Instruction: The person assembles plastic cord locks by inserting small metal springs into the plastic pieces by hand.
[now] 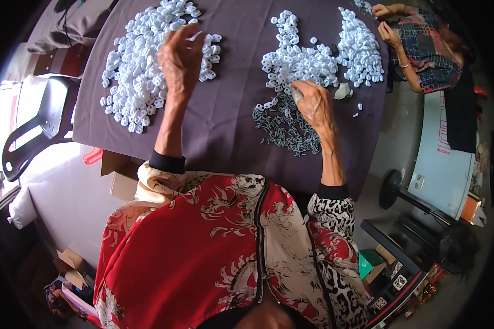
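Observation:
My left hand point(180, 59) is over the right side of a large heap of small white plastic pieces with holes point(140, 60). Its fingers are bent but apart, and white shows between them; I see no piece clearly held. My right hand point(315, 107) is closed, fingers curled down, at the border between a second heap of white pieces point(302, 63) and a pile of small grey screws point(288, 129). A pale wrap point(297, 95) covers one of its fingertips. Whatever those fingers pinch is hidden. Beside the right hand lies a crumpled whitish scrap point(343, 91).
A dark cloth point(230, 109) covers the table. Another white heap point(359, 52) lies at its right, near a co-worker's hands point(388, 33). A black chair point(44, 120) stands at left, an open cardboard box point(123, 183) under the table edge, and a black stand point(391, 189) at right.

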`<state>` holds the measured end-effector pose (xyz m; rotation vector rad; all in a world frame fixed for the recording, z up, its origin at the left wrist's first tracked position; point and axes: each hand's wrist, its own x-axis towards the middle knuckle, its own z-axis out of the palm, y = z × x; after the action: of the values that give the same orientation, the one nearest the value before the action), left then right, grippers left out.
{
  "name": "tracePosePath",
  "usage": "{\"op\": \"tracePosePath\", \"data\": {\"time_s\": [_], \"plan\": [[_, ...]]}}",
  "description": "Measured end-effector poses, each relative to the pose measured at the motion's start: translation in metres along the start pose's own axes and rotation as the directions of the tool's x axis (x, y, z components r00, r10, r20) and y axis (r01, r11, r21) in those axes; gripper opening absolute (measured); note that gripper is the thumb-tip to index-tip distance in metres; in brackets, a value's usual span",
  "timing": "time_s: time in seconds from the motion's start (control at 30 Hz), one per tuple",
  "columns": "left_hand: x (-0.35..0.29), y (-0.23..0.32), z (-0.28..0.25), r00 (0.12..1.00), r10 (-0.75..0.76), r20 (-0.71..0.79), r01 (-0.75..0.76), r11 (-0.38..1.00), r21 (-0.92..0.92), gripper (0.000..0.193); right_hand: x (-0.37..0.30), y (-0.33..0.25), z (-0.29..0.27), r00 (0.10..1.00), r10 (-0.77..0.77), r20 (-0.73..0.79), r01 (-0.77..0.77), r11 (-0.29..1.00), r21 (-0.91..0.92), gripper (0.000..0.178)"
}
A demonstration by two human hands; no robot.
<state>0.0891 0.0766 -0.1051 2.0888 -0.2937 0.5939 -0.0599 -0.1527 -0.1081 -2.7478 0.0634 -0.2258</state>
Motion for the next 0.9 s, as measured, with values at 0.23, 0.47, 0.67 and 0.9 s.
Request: {"op": "tracePosePath", "data": {"time_s": [0.23,0.47,0.67,0.9], "plan": [[-0.065,0.04,0.039,0.842,0.234,0.485,-0.156,0.968,-0.197,0.012,0.003,-0.005,0.009,0.997,-0.031,0.065,0.038,0.992,-0.121,0.011],[-0.087,0.039,0.053,0.762,0.273,0.587,-0.294,0.954,-0.062,0.018,-0.001,-0.008,0.012,0.994,-0.107,0.024,0.109,0.981,-0.158,0.007],[-0.074,0.061,0.041,0.558,-0.041,0.829,0.55,0.766,-0.333,0.019,-0.005,0.001,-0.009,0.971,0.213,0.109,-0.222,0.625,0.748,0.008],[-0.071,0.085,0.037,0.425,-0.072,0.902,0.854,0.361,-0.374,0.017,-0.003,-0.024,-0.04,0.974,0.21,0.09,-0.208,0.65,0.731,0.01]]}}
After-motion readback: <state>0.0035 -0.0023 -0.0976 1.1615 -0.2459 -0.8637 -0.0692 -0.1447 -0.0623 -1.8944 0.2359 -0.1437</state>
